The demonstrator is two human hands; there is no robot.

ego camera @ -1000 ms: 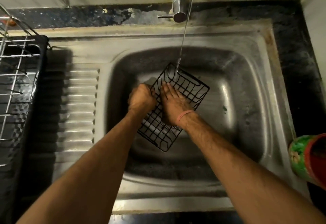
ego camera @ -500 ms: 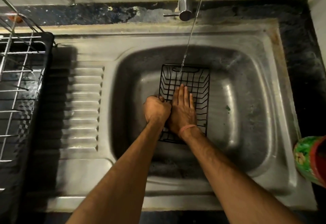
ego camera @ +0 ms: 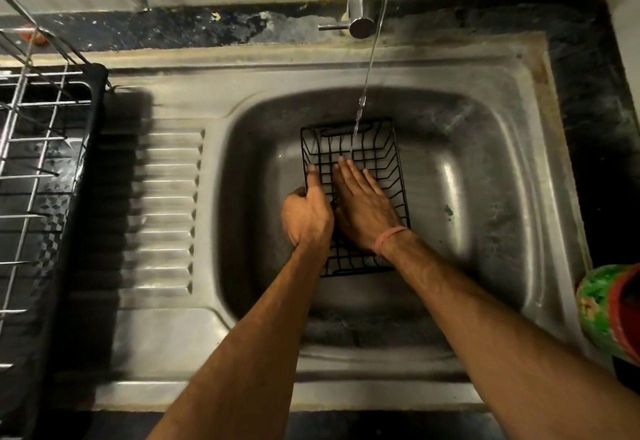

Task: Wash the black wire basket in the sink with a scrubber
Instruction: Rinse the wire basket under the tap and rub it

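Observation:
The black wire basket lies in the steel sink, its long side running front to back, under a thin stream of water. My left hand grips the basket's left rim, thumb stretched along the wire. My right hand lies flat inside the basket, fingers spread and pointing toward the tap, with a pink band on the wrist. No scrubber shows in either hand.
The tap stands at the back, running. A ribbed drainboard lies left of the basin, and a dish rack in a black tray beyond it. A green and red container sits at the right edge.
The basket has swung from a diagonal tilt to straight front-to-back. My left thumb has stretched out along the rim, and my right hand has slid a little forward inside the basket.

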